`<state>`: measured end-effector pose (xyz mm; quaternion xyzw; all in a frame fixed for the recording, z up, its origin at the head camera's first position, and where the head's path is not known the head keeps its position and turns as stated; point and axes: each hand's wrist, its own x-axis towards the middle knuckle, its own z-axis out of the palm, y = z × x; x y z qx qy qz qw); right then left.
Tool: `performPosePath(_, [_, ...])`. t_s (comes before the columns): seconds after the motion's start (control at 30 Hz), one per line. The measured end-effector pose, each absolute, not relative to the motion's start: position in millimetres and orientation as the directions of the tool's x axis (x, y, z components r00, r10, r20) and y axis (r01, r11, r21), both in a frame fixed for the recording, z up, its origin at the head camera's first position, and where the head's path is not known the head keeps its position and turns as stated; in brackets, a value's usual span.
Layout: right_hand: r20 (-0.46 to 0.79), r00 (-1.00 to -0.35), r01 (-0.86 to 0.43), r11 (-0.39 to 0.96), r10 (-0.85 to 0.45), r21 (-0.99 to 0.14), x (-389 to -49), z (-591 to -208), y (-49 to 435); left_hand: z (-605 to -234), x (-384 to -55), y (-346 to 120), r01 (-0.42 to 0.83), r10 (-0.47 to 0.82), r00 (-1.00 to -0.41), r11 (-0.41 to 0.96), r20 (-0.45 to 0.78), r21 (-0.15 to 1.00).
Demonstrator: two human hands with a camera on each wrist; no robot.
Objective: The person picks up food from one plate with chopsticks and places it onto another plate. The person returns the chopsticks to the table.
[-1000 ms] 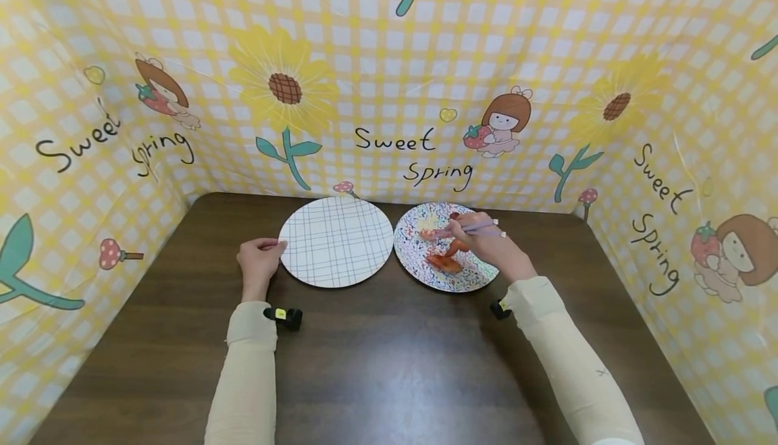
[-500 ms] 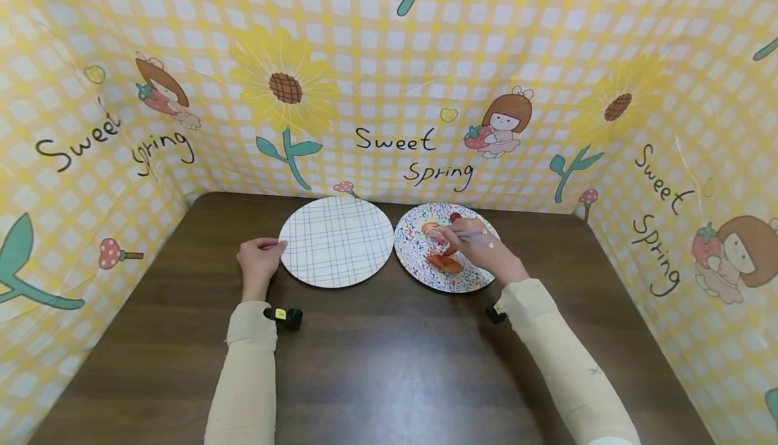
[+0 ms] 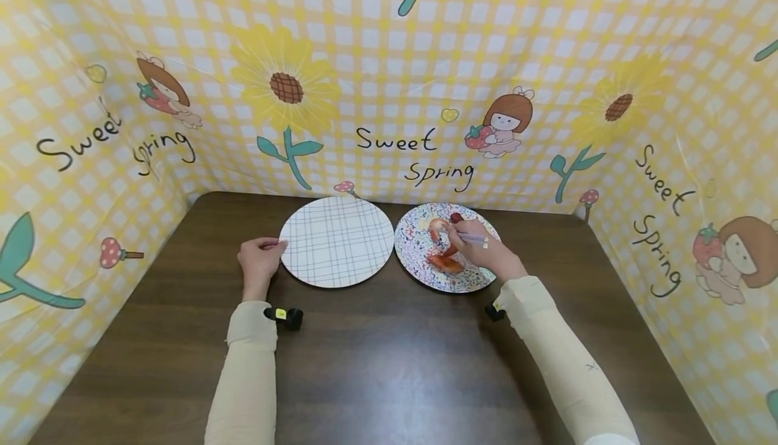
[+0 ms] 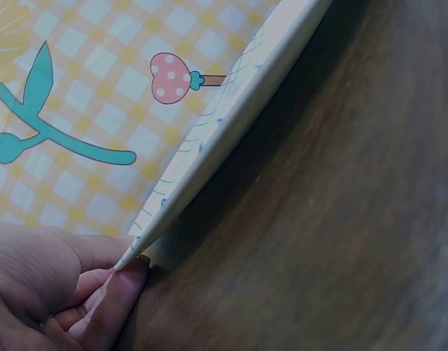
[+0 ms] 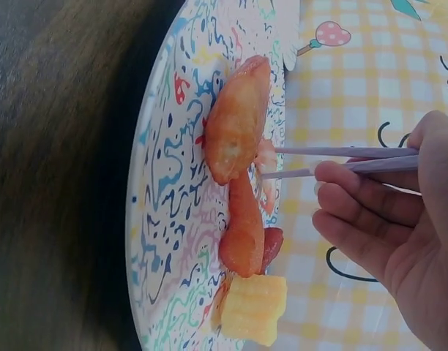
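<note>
My left hand (image 3: 259, 264) pinches the left rim of a white plate (image 3: 337, 242) with a thin blue grid, thumb and fingers on either side of the edge. My right hand (image 3: 486, 254) holds a pair of lavender chopsticks (image 5: 348, 152) over a plate with multicoloured squiggles (image 5: 165, 212). Their tips touch a pinkish, shrimp-like piece (image 3: 435, 227), partly hidden in the right wrist view behind a glossy brown chicken wing (image 5: 239, 121). Whether the tips grip it I cannot tell. A drumstick-shaped piece (image 5: 242, 238), a dark red piece (image 5: 273, 245) and a ridged yellow block (image 5: 255, 311) share that plate.
Both plates lie side by side at the back of a dark wooden table (image 3: 365, 364). Yellow checked cloth (image 3: 389, 80) with printed flowers and figures surrounds the table at the back and sides. Each wrist wears a small black camera (image 3: 290, 318).
My right hand has shifted slightly left and toward me, and the chopsticks have changed angle. The shrimp-like piece has turned and moved a little to the right. My left hand stays put.
</note>
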<state>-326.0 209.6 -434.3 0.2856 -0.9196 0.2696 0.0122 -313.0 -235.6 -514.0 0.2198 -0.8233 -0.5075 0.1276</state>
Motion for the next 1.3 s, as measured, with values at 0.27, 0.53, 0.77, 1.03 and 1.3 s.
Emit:
performPosePath(0.27, [0.302, -0.807, -0.588, 0.641, -0.508, -0.494, -329.4, -444.3, 214.7, -512.2, -312.5, -235.6, -0.219, -0.488, -0.873, 0.384, -0.004, 0.897])
performPosePath(0.53, [0.369, -0.810, -0.587, 0.639, -0.456, -0.497, -331.4, -448.0, 216.3, -513.4, -312.7, -234.9, -0.230, -0.495, -0.869, 0.373, -0.016, 0.899])
performPosePath(0.77, [0.377, -0.879, -0.465, 0.704, -0.292, -0.537, -338.9, -450.2, 217.4, -513.3, -312.7, -234.4, -0.213, -0.491, -0.871, 0.381, 0.002, 0.899])
performPosePath(1.03, [0.193, -0.936, -0.348, 0.697, -0.293, -0.627, -342.8, -444.1, 219.7, -513.7, -314.4, -235.3, -0.204, -0.487, -0.874, 0.388, 0.012, 0.899])
performPosePath(1.3, [0.220, -0.933, -0.359, 0.673, -0.286, -0.647, -339.6, -446.5, 216.4, -515.3, -314.1, -237.9, -0.214, -0.485, -0.875, 0.391, 0.002, 0.895])
